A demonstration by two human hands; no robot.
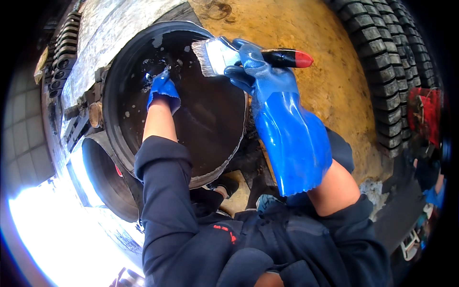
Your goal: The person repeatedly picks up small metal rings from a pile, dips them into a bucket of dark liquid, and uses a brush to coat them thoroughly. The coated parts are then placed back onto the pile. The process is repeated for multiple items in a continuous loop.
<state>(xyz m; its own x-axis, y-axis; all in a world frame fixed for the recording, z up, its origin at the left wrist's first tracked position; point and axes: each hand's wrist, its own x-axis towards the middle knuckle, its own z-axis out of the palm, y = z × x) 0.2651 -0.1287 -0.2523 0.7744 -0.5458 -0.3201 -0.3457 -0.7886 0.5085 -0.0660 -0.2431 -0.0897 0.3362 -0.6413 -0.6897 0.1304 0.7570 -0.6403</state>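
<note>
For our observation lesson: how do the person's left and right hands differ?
The left hand reaches into the round tub; the right hand holds a brush. The left glove shows a short cuff; the right glove, a much longer one. Both gloves are blue.

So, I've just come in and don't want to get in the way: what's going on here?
A person in blue gloves is working over a large round tub of what looks like dark liquid. Their right hand grips a wide brush with a black and red handle, its bristles pointing left over the tub. Their left hand reaches down into the tub; whether it holds anything is unclear.
</note>
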